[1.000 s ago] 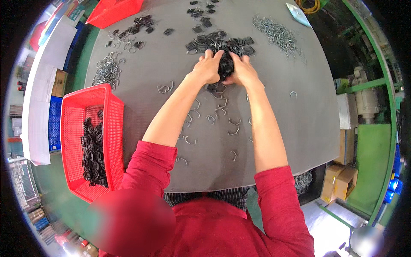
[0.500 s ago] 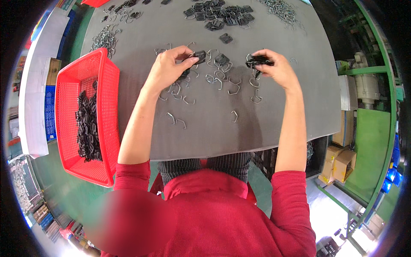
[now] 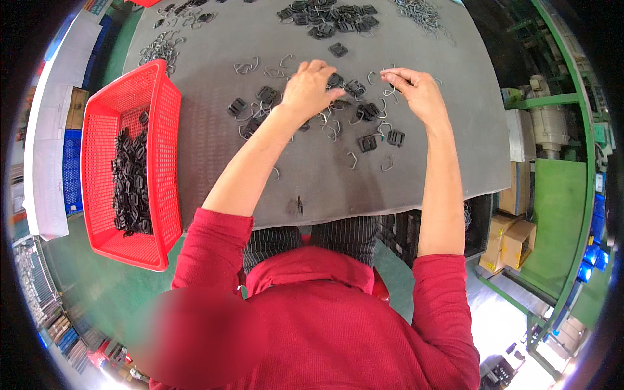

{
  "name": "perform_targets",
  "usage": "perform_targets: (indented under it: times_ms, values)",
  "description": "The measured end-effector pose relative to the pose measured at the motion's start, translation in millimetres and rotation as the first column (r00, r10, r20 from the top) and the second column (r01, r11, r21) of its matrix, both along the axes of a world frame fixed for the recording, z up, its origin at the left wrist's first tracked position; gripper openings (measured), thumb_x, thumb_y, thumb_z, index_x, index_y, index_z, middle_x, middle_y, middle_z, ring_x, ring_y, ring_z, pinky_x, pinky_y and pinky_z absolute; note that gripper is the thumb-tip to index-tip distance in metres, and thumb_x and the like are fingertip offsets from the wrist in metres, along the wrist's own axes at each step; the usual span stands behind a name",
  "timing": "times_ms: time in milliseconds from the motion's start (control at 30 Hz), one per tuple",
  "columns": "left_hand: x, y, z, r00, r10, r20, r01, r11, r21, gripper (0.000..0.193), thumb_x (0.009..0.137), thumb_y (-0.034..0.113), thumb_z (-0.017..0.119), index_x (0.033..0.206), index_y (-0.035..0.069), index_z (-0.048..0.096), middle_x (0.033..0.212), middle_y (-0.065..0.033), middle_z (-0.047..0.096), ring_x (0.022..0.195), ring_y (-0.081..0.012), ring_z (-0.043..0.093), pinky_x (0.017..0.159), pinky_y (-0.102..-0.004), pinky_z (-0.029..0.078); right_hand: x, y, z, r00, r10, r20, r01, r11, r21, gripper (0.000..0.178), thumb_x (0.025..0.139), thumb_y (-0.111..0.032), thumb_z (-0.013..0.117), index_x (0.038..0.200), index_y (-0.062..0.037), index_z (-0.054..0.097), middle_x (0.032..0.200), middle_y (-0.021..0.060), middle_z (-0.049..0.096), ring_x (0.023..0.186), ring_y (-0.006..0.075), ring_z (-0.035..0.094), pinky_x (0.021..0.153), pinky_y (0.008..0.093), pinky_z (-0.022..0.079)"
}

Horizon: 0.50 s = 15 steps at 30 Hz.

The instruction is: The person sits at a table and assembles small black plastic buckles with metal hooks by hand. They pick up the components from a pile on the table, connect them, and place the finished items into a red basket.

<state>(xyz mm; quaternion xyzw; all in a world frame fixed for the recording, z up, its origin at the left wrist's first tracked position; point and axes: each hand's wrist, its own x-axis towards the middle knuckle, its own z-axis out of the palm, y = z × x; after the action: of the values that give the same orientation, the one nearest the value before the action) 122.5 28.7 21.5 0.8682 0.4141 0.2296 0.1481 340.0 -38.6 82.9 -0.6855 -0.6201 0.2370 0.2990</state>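
Observation:
My left hand (image 3: 309,91) hovers over the middle of the grey table (image 3: 455,149), thumb and fingers apart. A black plastic buckle (image 3: 335,80) lies between its thumb and forefinger, not visibly gripped. To the right, my right hand (image 3: 419,94) has its thumb and fingertips pinched together. Thin wire hooks lie right by those fingertips, and whether one is held I cannot make out. Around both hands are scattered several buckles, such as one buckle (image 3: 367,143) and another buckle (image 3: 395,137), among bent metal hooks (image 3: 351,160). My left forearm hides some of them.
A red plastic basket (image 3: 170,162) holding black buckles (image 3: 132,185) stands at the table's left edge. At the far side lie a heap of buckles (image 3: 328,16), a pile of hooks (image 3: 419,16) and another hook pile (image 3: 162,52). Cardboard boxes (image 3: 518,244) stand beyond the right edge.
The bunch of black buckles in my right hand is gone, and buckles now lie spread among the hooks. My left hand has moved right and no longer pinches a buckle.

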Motion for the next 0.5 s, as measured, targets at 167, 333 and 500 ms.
perform_targets:
  times_ms: [167,333,500]
  values:
    - [-3.8,23.2,-21.2,0.996,-0.091,-0.013,0.091,0.996,0.024,0.024,0.085,0.021,0.058,0.104,0.007,0.063,0.104,-0.0075,0.06,0.098,-0.0296,0.055,0.083,-0.039,0.048,6.7,1.3,-12.1,0.881,-0.19,-0.433,0.14,0.979,-0.146,0.022,0.089,-0.025,0.058,0.099,-0.0079,0.068,0.091,0.0042,0.066,0.079,0.01,0.061,0.064,0.0247,0.048]
    - [-23.8,25.0,-4.1,0.958,0.088,0.274,-0.019,0.969,-0.246,0.018,0.082,0.019,0.063,0.094,0.006,0.066,0.09,-0.0099,0.066,0.085,-0.0272,0.062,0.073,-0.0356,0.049,-7.9,-16.6,-39.7,0.6,-0.365,-0.712,0.13,0.923,-0.363,0.022,0.084,-0.027,0.065,0.091,-0.0058,0.065,0.082,0.0036,0.064,0.076,0.0117,0.061,0.063,0.027,0.05]
    - [-69.9,16.9,21.2,0.885,0.014,0.466,0.095,0.973,-0.21,0.024,0.085,0.021,0.063,0.101,0.003,0.064,0.094,-0.0033,0.066,0.086,-0.0107,0.058,0.076,-0.0237,0.044,-96.8,-14.7,-34.2,0.995,0.085,-0.052,-0.098,0.925,-0.366,0.035,0.075,-0.031,0.072,0.098,-0.0073,0.061,0.091,0.0109,0.062,0.08,0.0267,0.063,0.072,0.0388,0.05]
